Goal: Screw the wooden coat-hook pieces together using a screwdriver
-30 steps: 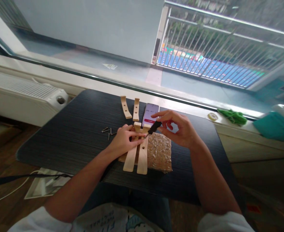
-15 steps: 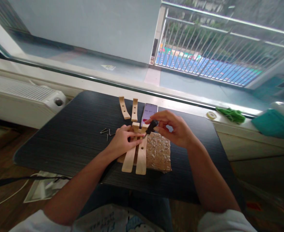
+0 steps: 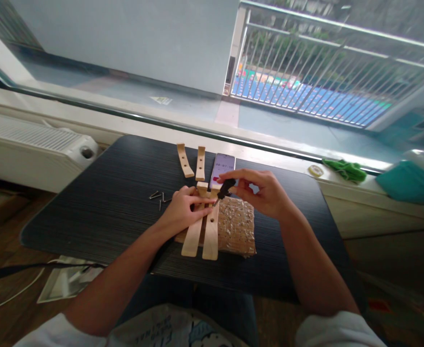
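Observation:
My right hand (image 3: 264, 193) grips the black handle of a screwdriver (image 3: 226, 189), tilted with its tip down at a hole in the right-hand wooden piece (image 3: 211, 241). Across the left-hand wooden piece (image 3: 191, 241) lies my left hand (image 3: 181, 207), its thumb and forefinger stretched out on either side of the screwdriver tip. Whether a screw sits under the tip is too small to tell. Both wooden pieces are pale, with a raised far end, and rest side by side on a brown block wrapped in clear film (image 3: 237, 226). Several screws (image 3: 160, 197) lie left of my left hand.
Two more curved wooden pieces with holes, one slanted (image 3: 185, 161) and one straighter (image 3: 201, 164), lie farther back beside a phone (image 3: 223, 164) showing a timer. The black table (image 3: 89, 207) meets the windowsill, where a tape roll (image 3: 315, 170) and green cloth (image 3: 345, 170) sit.
The screwdriver handle has shifted very slightly in my right fingers. My left hand and the wooden pieces stay in place.

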A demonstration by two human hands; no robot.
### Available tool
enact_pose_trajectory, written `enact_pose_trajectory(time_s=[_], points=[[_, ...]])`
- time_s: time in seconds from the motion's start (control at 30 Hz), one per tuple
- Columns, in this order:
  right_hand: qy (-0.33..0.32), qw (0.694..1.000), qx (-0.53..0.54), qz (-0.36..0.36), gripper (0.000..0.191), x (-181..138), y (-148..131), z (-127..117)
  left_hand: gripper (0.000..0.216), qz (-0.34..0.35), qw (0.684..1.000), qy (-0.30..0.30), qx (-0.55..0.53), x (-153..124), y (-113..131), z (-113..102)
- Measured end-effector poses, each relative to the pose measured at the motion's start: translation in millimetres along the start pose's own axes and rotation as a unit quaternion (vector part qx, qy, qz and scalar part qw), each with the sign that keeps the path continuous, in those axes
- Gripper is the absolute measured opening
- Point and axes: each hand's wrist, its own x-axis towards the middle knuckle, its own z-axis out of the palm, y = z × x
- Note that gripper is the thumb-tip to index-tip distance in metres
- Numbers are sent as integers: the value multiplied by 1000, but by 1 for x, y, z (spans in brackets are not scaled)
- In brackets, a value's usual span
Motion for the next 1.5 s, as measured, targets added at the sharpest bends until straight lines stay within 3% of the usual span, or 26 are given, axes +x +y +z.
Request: enact_pose_trajectory(time_s=[1.5], points=[[97,994,-34,45,18,1,3,13,27,21,1000,17,11,0,-3,3]])
